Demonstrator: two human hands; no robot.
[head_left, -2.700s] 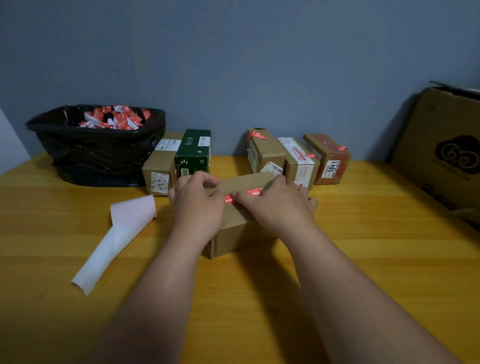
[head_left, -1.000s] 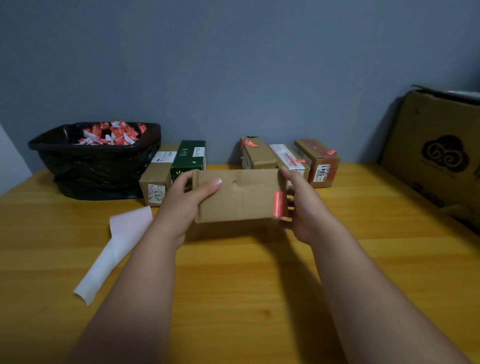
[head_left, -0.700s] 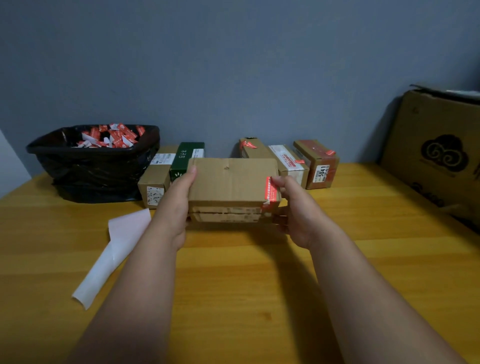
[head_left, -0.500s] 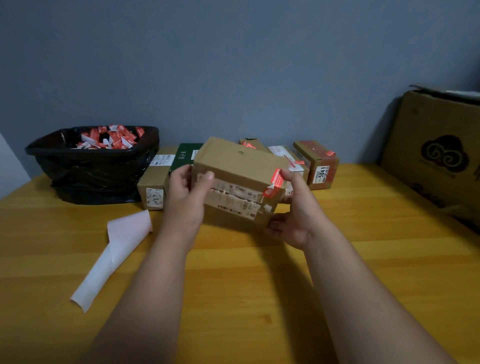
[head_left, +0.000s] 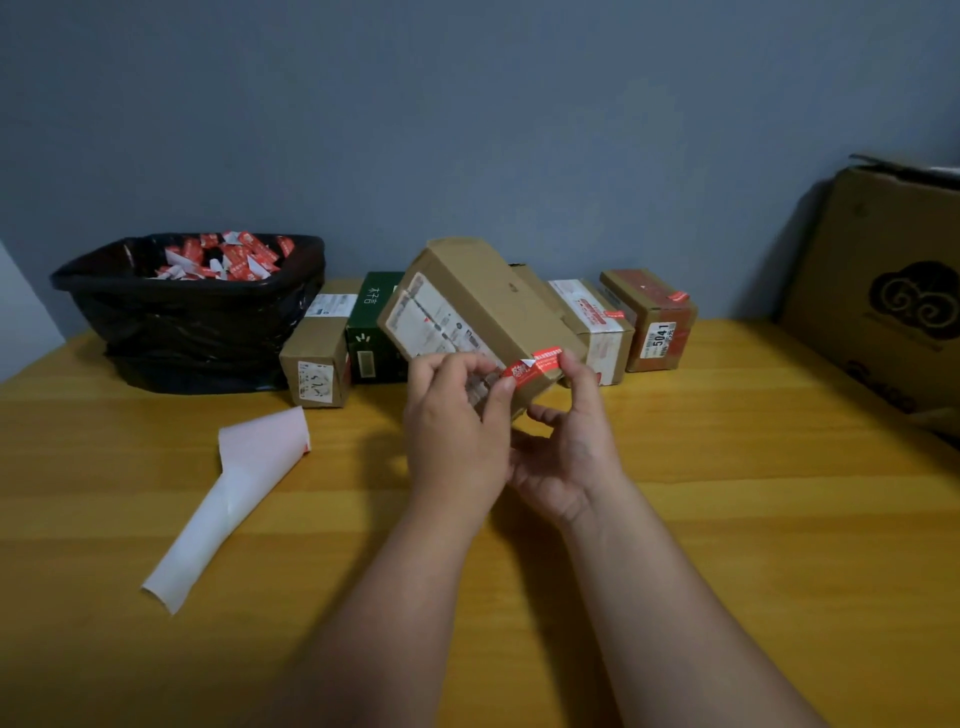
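Box (head_left: 483, 317) tilted, held up: right hand (head_left: 563, 447) cups its underside; left hand (head_left: 457, 431) pinches red sticker (head_left: 532, 368).

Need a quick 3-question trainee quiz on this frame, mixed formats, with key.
1. The left hand and right hand both hold: A a brown box, B a green box, C a paper strip.
2. True or false: the brown box lies flat on the table.
3. Fill in: the end box, rightmost in the back row of small boxes, reads ____.
Key: 1 A; 2 false; 3 5041.
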